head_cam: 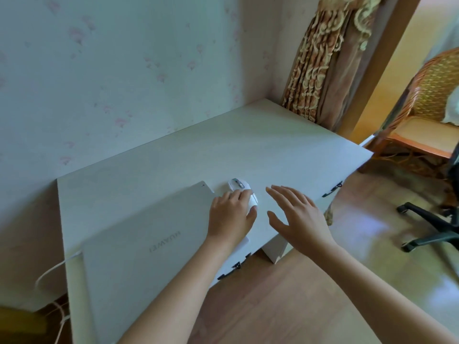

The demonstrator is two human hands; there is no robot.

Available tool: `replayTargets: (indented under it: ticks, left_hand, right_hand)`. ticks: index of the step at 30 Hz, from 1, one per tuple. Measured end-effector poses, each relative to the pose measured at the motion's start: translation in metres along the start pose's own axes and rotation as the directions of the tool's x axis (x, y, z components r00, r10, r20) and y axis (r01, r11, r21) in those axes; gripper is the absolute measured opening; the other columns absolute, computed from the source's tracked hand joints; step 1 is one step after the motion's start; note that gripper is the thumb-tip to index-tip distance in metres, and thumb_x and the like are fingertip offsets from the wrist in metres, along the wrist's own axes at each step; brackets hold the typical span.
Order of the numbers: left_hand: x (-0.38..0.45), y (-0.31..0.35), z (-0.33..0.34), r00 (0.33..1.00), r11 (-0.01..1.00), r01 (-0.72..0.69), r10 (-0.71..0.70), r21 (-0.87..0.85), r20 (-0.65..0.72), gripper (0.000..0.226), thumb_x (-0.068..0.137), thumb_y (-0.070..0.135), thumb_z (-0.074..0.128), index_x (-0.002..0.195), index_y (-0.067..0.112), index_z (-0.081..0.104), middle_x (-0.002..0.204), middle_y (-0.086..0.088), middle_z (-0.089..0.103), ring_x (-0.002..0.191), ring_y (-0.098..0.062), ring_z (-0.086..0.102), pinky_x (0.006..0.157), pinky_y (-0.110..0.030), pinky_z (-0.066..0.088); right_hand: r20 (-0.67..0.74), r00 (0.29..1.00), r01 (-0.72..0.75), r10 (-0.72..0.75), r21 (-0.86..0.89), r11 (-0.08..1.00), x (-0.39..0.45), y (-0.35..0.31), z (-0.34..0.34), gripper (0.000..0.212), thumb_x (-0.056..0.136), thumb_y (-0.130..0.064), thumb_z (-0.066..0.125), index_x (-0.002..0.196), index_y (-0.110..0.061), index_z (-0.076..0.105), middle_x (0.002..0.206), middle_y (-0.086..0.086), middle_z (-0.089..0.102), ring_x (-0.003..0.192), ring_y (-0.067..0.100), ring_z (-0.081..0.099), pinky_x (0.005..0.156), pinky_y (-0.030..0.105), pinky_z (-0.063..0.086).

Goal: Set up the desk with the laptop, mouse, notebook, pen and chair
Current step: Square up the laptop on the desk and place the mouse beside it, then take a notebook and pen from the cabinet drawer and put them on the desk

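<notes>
mouse (242, 193) half under left hand (229, 216)

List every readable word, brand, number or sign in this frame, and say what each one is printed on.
"HUAWEI": on the closed laptop lid, seen upside down from the camera's side.
Mouse under the left hand: a small dark panel on top, with no legible marking.
Nothing else in view carries readable text.

White desk (248, 145) against the wall carries a closed laptop (149, 244) and white mouse (239, 186)
</notes>
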State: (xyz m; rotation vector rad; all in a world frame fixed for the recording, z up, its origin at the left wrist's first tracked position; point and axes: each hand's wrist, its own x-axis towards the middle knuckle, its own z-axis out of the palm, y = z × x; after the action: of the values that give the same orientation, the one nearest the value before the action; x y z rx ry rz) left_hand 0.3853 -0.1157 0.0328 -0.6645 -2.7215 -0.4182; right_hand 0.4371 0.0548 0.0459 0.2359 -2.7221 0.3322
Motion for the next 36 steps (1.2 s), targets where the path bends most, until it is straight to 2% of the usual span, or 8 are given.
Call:
replayTargets:
  ticks: [3, 5, 13, 16, 21, 26, 32, 36]
  left_hand:
    - [-0.016, 0.052, -0.037, 0.996, 0.991, -0.067, 0.075, -0.118, 0.058, 0.04, 0.09, 0.037, 0.056, 0.127, 0.021, 0.057, 0.121, 0.003, 0.066, 0.107, -0.021, 0.062, 0.084, -0.036, 0.046]
    - [-0.03, 0.088, -0.058, 0.994, 0.985, -0.097, 0.104, -0.144, 0.045, 0.043, 0.089, 0.04, 0.056, 0.128, 0.022, 0.056, 0.123, 0.005, 0.064, 0.112, -0.019, 0.059, 0.086, -0.036, 0.045]
    - [-0.088, 0.231, -0.128, 0.986, 0.956, -0.164, 0.153, -0.241, -0.066, 0.042, 0.082, 0.044, 0.059, 0.118, 0.023, 0.063, 0.108, 0.01, 0.068, 0.095, -0.015, 0.064, 0.074, -0.032, 0.05]
    - [-0.107, 0.274, -0.148, 0.98, 0.923, -0.198, 0.186, -0.331, -0.067, 0.041, 0.082, 0.047, 0.053, 0.115, 0.026, 0.064, 0.103, 0.013, 0.069, 0.091, -0.011, 0.065, 0.073, -0.03, 0.051]
    - [-0.112, 0.331, -0.165, 0.959, 0.832, -0.257, 0.282, -0.491, -0.024, 0.034, 0.083, 0.044, 0.062, 0.114, 0.031, 0.063, 0.104, 0.018, 0.068, 0.092, -0.004, 0.065, 0.073, -0.035, 0.056]
    - [-0.087, 0.38, -0.156, 0.896, 0.762, -0.378, 0.444, -0.526, -0.002, 0.039, 0.082, 0.048, 0.057, 0.117, 0.033, 0.062, 0.106, 0.019, 0.067, 0.093, -0.001, 0.064, 0.075, -0.03, 0.056]
    - [-0.023, 0.445, -0.118, 0.782, 0.639, -0.5, 0.623, -0.584, 0.012, 0.041, 0.083, 0.044, 0.062, 0.121, 0.031, 0.06, 0.114, 0.016, 0.067, 0.097, -0.005, 0.065, 0.074, -0.035, 0.058]
    - [0.024, 0.495, -0.089, 0.693, 0.563, -0.561, 0.721, -0.607, 0.028, 0.041, 0.083, 0.047, 0.058, 0.122, 0.033, 0.058, 0.115, 0.014, 0.066, 0.095, -0.013, 0.067, 0.073, -0.037, 0.057]
  right_hand:
    - [0.011, 0.996, -0.087, 0.086, 0.043, 0.995, -0.039, 0.01, -0.053, 0.05, 0.089, -0.044, 0.052, 0.135, -0.025, 0.049, 0.135, -0.006, 0.056, 0.125, 0.017, 0.051, 0.094, 0.035, 0.046]
    - [0.006, 0.989, -0.145, 0.145, 0.073, 0.987, -0.071, 0.018, -0.089, 0.052, 0.087, -0.04, 0.059, 0.136, -0.026, 0.049, 0.136, -0.007, 0.056, 0.125, 0.015, 0.05, 0.091, 0.035, 0.047]
    - [-0.12, 0.915, -0.366, 0.384, 0.15, 0.918, -0.209, 0.032, -0.224, 0.045, 0.082, -0.036, 0.058, 0.125, -0.024, 0.059, 0.128, -0.009, 0.061, 0.118, 0.014, 0.053, 0.093, 0.034, 0.047]
    - [-0.164, 0.862, -0.442, 0.481, 0.222, 0.869, -0.253, 0.036, -0.26, 0.046, 0.082, -0.037, 0.059, 0.126, -0.022, 0.06, 0.127, -0.008, 0.061, 0.12, 0.013, 0.052, 0.097, 0.033, 0.045]
    - [-0.192, 0.776, -0.542, 0.601, 0.283, 0.791, -0.294, 0.054, -0.307, 0.05, 0.083, -0.044, 0.053, 0.128, -0.022, 0.057, 0.129, -0.008, 0.058, 0.122, 0.013, 0.051, 0.099, 0.032, 0.044]
    - [-0.241, 0.68, -0.638, 0.693, 0.272, 0.72, -0.315, 0.077, -0.334, 0.049, 0.081, -0.043, 0.055, 0.126, -0.024, 0.058, 0.13, -0.009, 0.057, 0.121, 0.009, 0.051, 0.097, 0.025, 0.041]
    - [-0.294, 0.578, -0.756, 0.762, 0.161, 0.635, -0.319, 0.136, -0.359, 0.048, 0.081, -0.047, 0.051, 0.124, -0.025, 0.059, 0.13, -0.01, 0.055, 0.119, 0.009, 0.051, 0.095, 0.029, 0.045]
    - [-0.366, 0.449, -0.83, 0.815, 0.167, 0.532, -0.322, 0.18, -0.376, 0.048, 0.081, -0.047, 0.051, 0.124, -0.028, 0.059, 0.132, -0.011, 0.054, 0.122, 0.008, 0.049, 0.096, 0.035, 0.047]
